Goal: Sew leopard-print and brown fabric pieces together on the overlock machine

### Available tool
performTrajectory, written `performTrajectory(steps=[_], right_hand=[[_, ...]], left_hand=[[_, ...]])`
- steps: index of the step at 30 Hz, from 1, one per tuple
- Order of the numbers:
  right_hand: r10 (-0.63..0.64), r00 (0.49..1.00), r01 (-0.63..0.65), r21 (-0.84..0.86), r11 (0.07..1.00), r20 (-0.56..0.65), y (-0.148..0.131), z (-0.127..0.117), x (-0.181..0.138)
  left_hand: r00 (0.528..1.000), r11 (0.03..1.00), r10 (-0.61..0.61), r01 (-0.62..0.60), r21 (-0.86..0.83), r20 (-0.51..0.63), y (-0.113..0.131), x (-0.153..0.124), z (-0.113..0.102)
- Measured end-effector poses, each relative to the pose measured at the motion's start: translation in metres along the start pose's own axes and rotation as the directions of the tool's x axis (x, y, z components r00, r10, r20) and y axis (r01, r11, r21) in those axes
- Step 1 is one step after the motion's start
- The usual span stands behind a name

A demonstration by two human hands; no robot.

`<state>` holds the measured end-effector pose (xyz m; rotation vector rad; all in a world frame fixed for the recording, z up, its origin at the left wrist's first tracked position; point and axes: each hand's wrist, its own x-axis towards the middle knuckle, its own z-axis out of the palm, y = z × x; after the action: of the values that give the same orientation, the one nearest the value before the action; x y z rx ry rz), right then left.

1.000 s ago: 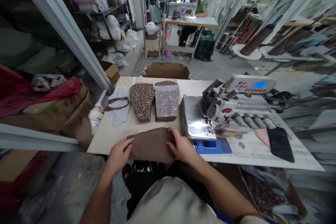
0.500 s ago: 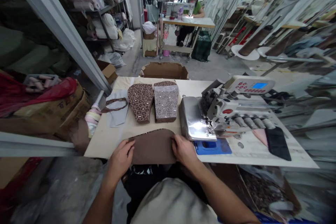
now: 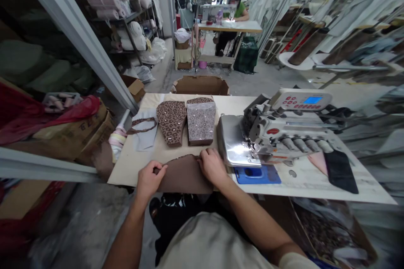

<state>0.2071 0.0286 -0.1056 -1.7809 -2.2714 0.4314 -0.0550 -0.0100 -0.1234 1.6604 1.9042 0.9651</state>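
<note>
A brown fabric piece (image 3: pixel 184 176) with a leopard-print edge along its top lies at the table's front edge, between my hands. My left hand (image 3: pixel 150 178) pinches its left end, thumb against fingers. At the upper right edge, my right hand (image 3: pixel 213 168) has its fingers closed on the cloth, palm down. Behind the piece rest two stacks: leopard-print cut pieces (image 3: pixel 171 122) on the left and a greyish leopard-print stack (image 3: pixel 201 122) on the right. A narrow leopard-print strip (image 3: pixel 142 124) lies looped on pale cloth further left.
An overlock sewing machine (image 3: pixel 274 130) with a metal plate stands right of my hands, a blue plate (image 3: pixel 257 174) before it. Black cloth (image 3: pixel 340 171) lies far right. Beyond the table are an open carton (image 3: pixel 200 86) and a person (image 3: pixel 241 10) at another machine.
My right hand has shifted slightly up and left along the fabric's top edge, its fingers now more curled over. The left hand keeps its pinch. The camera view has shifted a little.
</note>
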Motion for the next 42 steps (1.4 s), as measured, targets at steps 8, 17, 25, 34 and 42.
performTrajectory(steps=[8, 17, 25, 34, 42], right_hand=[[-0.069, 0.986, 0.149, 0.636, 0.757, -0.149, 0.017, -0.033, -0.051], [0.18, 0.952, 0.073, 0.753, 0.654, -0.249, 0.059, -0.071, -0.095], [0.429, 0.868, -0.058, 0.806, 0.59, -0.251, 0.119, -0.055, -0.135], [0.506, 0.843, -0.093, 0.876, 0.473, -0.184, 0.156, -0.038, -0.161], [0.492, 0.864, -0.116, 0.91, 0.397, -0.105, 0.149, -0.023, -0.173]], left_hand=[[0.979, 0.785, -0.201, 0.141, -0.603, -0.034, 0.007, -0.001, -0.007], [0.979, 0.833, -0.039, 0.143, -0.534, 0.201, 0.068, 0.017, 0.013], [0.972, 0.855, -0.034, 0.148, -0.498, 0.23, 0.14, 0.017, 0.059], [0.951, 0.922, 0.079, 0.045, -0.385, 0.3, 0.177, 0.016, 0.08], [0.921, 0.958, 0.2, -0.112, -0.265, 0.334, 0.194, 0.037, 0.084]])
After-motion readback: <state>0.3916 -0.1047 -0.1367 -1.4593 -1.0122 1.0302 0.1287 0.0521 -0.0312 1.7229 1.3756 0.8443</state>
